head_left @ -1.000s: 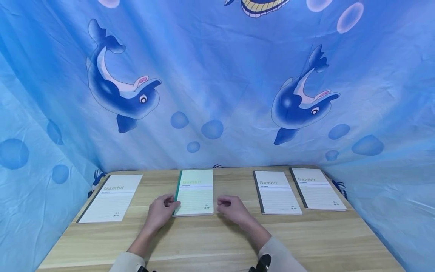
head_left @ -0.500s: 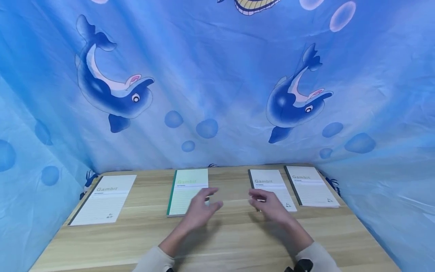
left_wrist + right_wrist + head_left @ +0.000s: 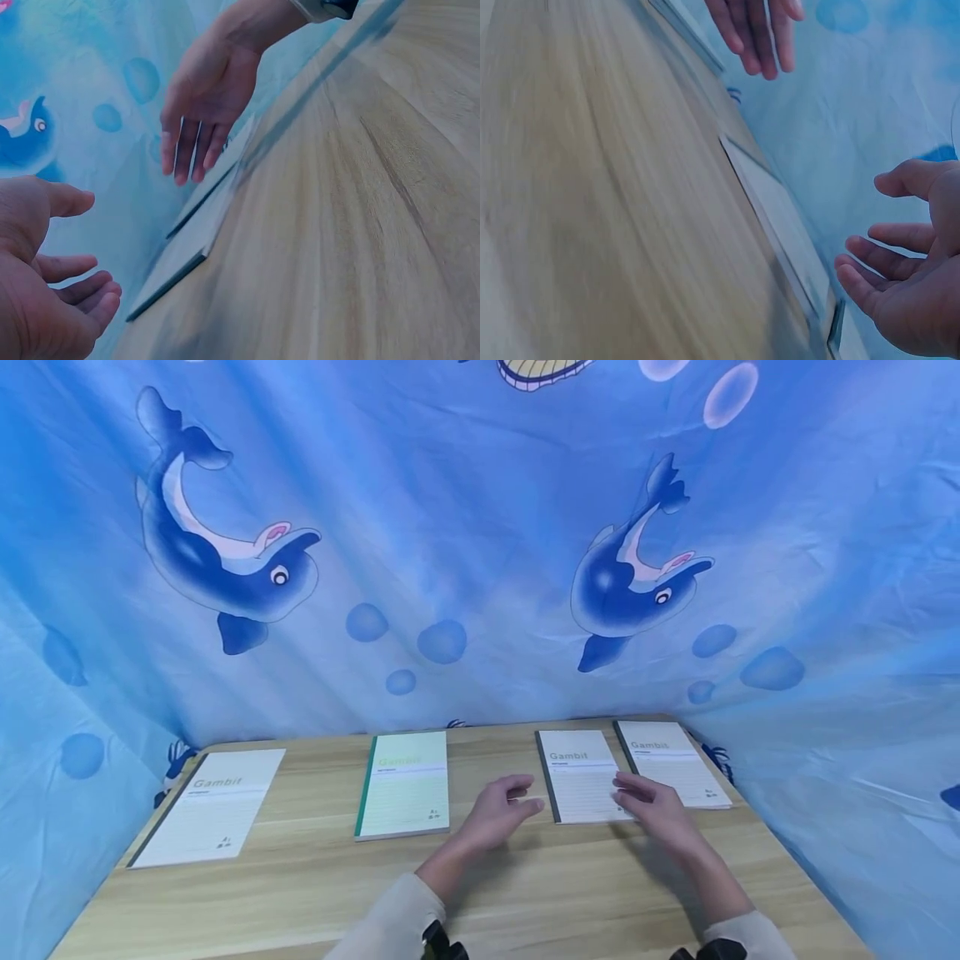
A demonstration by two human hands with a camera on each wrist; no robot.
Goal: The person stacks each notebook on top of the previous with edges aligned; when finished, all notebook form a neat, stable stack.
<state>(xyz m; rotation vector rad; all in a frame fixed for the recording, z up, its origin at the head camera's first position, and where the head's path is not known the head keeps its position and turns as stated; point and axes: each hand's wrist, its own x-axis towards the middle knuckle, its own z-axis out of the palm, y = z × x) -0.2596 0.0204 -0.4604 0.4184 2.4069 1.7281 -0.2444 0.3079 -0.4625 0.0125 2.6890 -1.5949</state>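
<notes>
The left hand [image 3: 501, 816] and right hand [image 3: 658, 812], fingers parted and holding nothing, have moved from the green-spined Gambit notebook [image 3: 407, 787] to flank the inner dark-spined Gambit notebook [image 3: 579, 781] at right, flat on the bench [image 3: 577, 893], suggesting that work now turns there.

On the wood-grain worktop [image 3: 262, 893] we see, left to right, a dark-spined notebook [image 3: 206, 810], a green-spined notebook [image 3: 405, 785], then a third notebook [image 3: 576, 781] and fourth notebook [image 3: 667, 756], both dark-spined, close together.
</notes>
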